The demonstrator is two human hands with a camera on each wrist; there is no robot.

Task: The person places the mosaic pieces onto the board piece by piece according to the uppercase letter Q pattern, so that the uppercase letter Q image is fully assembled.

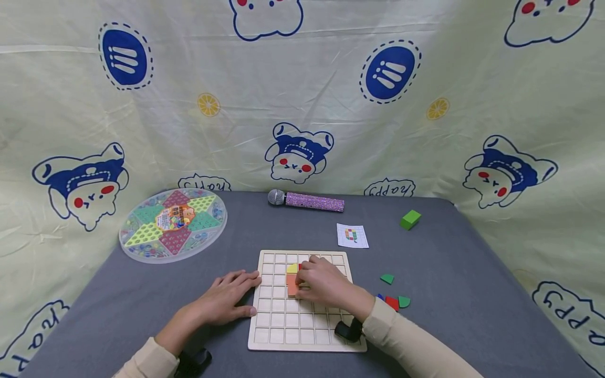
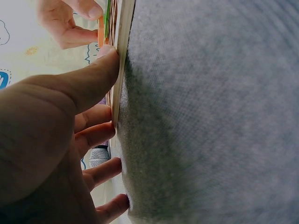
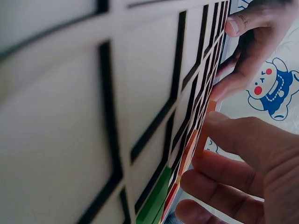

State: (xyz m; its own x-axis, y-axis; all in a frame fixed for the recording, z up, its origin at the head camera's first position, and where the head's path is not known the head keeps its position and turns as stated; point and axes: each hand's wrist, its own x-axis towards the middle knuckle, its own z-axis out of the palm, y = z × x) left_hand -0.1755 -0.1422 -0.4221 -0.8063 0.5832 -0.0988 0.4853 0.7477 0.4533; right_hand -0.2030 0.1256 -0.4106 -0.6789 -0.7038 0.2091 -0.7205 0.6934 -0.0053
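A pale wooden grid board (image 1: 275, 337) lies on the grey table. My left hand (image 1: 227, 298) rests at its left edge, fingers spread, with thumb and fingertips touching the rim. Over the board's middle, my right hand (image 1: 326, 282) pinches an orange block (image 1: 291, 287) between thumb and fingers. Just above that block sits a yellow piece (image 1: 292, 268), and a bit of red shows beside it, mostly hidden by the right hand. In the right wrist view a green block (image 3: 154, 198) also lies on the grid.
Right of the board lie green pieces (image 1: 387, 279), a red piece (image 1: 392, 303) and a partly hidden blue one. Farther back are a pattern card (image 1: 352, 236), a green block (image 1: 410, 220), a glittery microphone (image 1: 314, 201) and a round star-patterned game board (image 1: 142, 253).
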